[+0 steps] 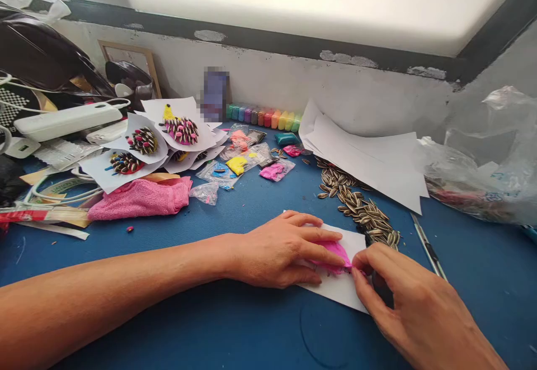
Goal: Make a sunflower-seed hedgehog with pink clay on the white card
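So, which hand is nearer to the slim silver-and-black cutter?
Right. The right hand is just nearside of the cutter; left hand is farther left, on white paper.

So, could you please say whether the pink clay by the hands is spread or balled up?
Spread: the pink clay lies as a flat patch on the white paper, tapering toward the right hand.

- left grip (279, 251): bare hand, slender fingers (322, 253)
- behind left grip: long bare forearm (134, 289), narrowing toward the wrist (230, 254)
- right grip (413, 297): bare hand, rounded knuckles (419, 292)
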`<state>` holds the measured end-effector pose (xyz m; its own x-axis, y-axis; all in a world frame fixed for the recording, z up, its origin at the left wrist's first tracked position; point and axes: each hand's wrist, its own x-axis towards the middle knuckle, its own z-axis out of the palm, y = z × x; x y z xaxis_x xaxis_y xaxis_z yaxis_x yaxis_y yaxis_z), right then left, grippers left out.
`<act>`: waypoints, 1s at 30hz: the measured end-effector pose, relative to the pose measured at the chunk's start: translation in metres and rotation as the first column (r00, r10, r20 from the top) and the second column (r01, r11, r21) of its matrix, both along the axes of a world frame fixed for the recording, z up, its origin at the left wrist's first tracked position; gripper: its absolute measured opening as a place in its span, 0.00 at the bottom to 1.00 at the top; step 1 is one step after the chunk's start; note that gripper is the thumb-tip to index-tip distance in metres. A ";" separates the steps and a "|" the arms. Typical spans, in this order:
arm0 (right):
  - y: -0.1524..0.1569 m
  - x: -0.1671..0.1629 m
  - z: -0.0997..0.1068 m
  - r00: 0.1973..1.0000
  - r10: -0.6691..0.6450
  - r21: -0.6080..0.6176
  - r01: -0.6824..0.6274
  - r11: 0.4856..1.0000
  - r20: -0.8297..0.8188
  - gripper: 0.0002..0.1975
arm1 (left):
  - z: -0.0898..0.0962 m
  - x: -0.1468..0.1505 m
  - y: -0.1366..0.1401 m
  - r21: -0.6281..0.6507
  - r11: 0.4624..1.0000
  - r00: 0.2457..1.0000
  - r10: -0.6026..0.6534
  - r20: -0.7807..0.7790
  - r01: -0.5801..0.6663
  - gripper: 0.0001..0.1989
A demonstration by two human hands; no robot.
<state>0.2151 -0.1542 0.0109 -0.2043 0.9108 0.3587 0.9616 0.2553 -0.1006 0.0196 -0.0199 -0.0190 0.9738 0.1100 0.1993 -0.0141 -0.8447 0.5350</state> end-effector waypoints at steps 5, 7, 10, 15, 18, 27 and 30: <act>0.000 0.003 0.003 0.997 -0.013 -0.054 0.009 0.998 -0.073 0.10 | 0.000 0.000 0.000 -0.009 1.000 1.000 0.002 0.009 -0.002 0.20; 0.001 0.003 0.004 0.998 0.008 -0.033 -0.011 0.999 -0.069 0.10 | 0.000 0.000 0.000 -0.011 1.000 1.000 0.010 -0.005 -0.010 0.23; 0.002 0.004 0.006 0.997 0.040 -0.027 -0.042 0.999 -0.073 0.11 | 0.002 0.000 -0.001 0.023 1.000 1.000 0.010 -0.030 -0.010 0.23; -0.001 0.008 0.000 0.999 0.012 -0.064 -0.014 0.998 -0.032 0.08 | 0.003 0.001 -0.002 0.087 0.996 0.999 0.000 -0.033 0.003 0.20; -0.002 0.007 -0.007 1.000 0.010 -0.074 -0.011 0.997 -0.013 0.09 | 0.003 0.001 -0.003 0.112 0.994 0.999 -0.005 -0.046 0.010 0.20; -0.003 0.000 0.009 0.946 -0.216 -0.254 0.152 0.955 -0.243 0.11 | 0.006 0.000 -0.003 0.143 0.990 0.998 0.007 -0.068 0.003 0.19; -0.001 0.003 0.021 0.870 -0.266 -0.420 0.076 0.904 -0.415 0.14 | 0.006 0.000 -0.002 0.149 0.989 0.997 0.002 -0.075 0.009 0.20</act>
